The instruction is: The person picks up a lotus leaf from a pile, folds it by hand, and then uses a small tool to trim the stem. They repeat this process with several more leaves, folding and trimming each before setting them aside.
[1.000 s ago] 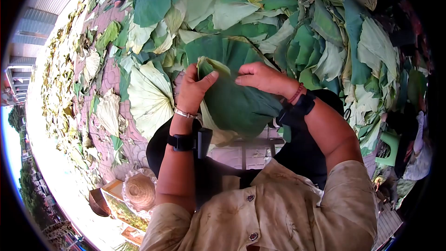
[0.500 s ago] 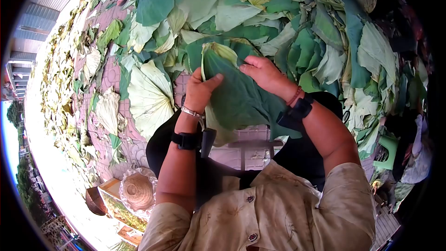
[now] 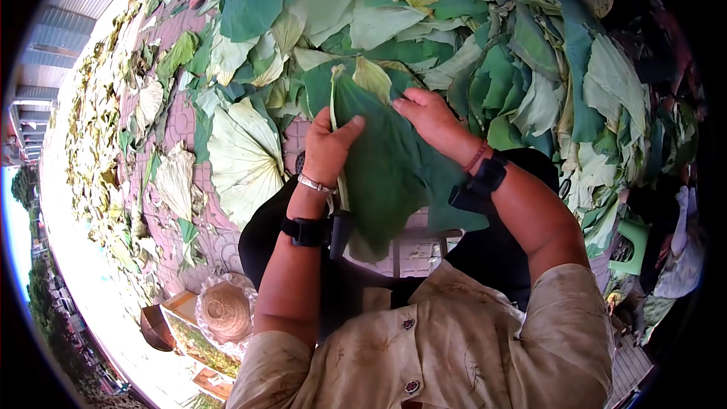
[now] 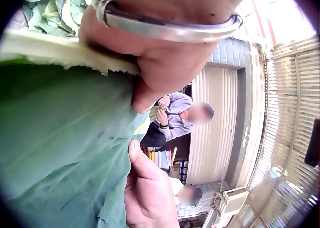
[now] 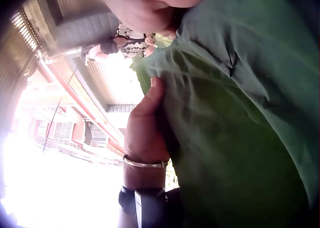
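A large dark green leaf (image 3: 379, 159) hangs between both hands in the head view, its pale folded edge running along the left side. My left hand (image 3: 331, 149) grips that edge, thumb lying on the green face. At the leaf's upper right, my right hand (image 3: 433, 123) pinches the border between thumb and fingers. The left wrist view shows the leaf (image 4: 65, 138) with a thick pale torn edge under my left hand (image 4: 155, 63). In the right wrist view the leaf (image 5: 225, 118) fills the right side, creased near my right hand (image 5: 150, 8).
Overlapping green leaves (image 3: 386, 23) cover the ground ahead, with a pale fan-shaped leaf (image 3: 244, 159) to the left. A straw hat (image 3: 226, 312) lies at lower left, and a green stool (image 3: 630, 246) stands at right. Other people sit nearby, one in a lilac top (image 4: 175, 119).
The leaf has turned from a bunched fold to hang flatter and lower, its pale edge now upright at the left. My right hand has moved slightly up and right.
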Available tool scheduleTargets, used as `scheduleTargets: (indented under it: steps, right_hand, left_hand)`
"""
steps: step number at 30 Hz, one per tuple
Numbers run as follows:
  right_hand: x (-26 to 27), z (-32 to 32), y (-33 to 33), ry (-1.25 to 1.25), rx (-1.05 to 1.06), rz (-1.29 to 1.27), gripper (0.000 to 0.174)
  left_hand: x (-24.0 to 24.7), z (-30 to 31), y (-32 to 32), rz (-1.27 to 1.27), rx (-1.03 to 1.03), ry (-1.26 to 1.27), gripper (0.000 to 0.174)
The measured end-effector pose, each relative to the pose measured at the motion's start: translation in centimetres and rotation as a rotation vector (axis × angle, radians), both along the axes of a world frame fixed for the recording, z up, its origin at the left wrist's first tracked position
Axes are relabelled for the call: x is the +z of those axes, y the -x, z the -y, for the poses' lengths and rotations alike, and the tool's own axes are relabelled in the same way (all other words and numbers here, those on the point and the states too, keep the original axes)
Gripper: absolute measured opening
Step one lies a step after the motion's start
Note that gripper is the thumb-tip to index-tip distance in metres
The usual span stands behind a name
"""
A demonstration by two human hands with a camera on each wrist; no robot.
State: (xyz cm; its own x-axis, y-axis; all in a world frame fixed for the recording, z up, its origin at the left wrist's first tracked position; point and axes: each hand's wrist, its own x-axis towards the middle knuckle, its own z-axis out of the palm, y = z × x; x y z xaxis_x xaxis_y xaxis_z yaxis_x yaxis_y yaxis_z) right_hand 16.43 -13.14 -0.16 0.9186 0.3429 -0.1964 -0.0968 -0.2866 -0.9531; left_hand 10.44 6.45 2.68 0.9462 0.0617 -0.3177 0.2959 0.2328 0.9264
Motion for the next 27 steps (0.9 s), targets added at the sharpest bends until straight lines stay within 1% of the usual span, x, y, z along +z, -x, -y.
scheduleTargets:
  steps: [2, 4, 7, 10, 13, 16, 19, 22, 25, 27]
  right_hand:
    - [0.0, 0.0, -0.1, -0.034, -0.028, -0.065, 0.022]
    - [0.6, 0.0, -0.2, -0.048, -0.077, -0.112, 0.022]
    - [1.3, 0.4, -0.3, -0.047, 0.056, -0.123, 0.024]
    - [3.2, 0.4, 0.1, -0.085, 0.116, -0.145, 0.024]
    - [3.9, 0.9, 0.0, -0.018, 0.252, -0.135, 0.023]
    - [4.0, 1.2, -0.3, 0.028, 0.243, -0.128, 0.022]
    - [3.2, 1.1, -0.4, 0.023, 0.197, -0.086, 0.024]
    - [1.9, 1.1, -0.8, 0.033, 0.109, -0.081, 0.024]
    - [1.7, 1.4, -1.0, 0.045, 0.133, -0.071, 0.023]
    - [2.0, 1.4, -0.8, 0.035, 0.184, -0.048, 0.022]
  left_hand:
    - [-0.1, -0.1, 0.0, -0.015, 0.019, 0.093, 0.018]
    - [1.0, -0.2, 0.1, -0.047, 0.028, 0.188, 0.016]
    - [1.3, -0.4, 0.0, -0.07, 0.029, 0.273, 0.016]
    - [1.3, -0.7, 0.0, -0.073, 0.051, 0.296, 0.017]
    - [1.6, -1.0, -0.1, -0.082, 0.055, 0.343, 0.017]
    - [1.6, -0.9, -0.2, -0.075, 0.057, 0.349, 0.017]
    - [1.5, -0.9, -0.2, -0.086, 0.09, 0.357, 0.017]
    - [2.2, -1.0, -0.2, -0.074, 0.087, 0.341, 0.016]
    - [2.0, -1.2, -0.3, -0.057, 0.079, 0.336, 0.016]
    - [2.0, -1.4, -0.3, -0.056, 0.081, 0.338, 0.016]
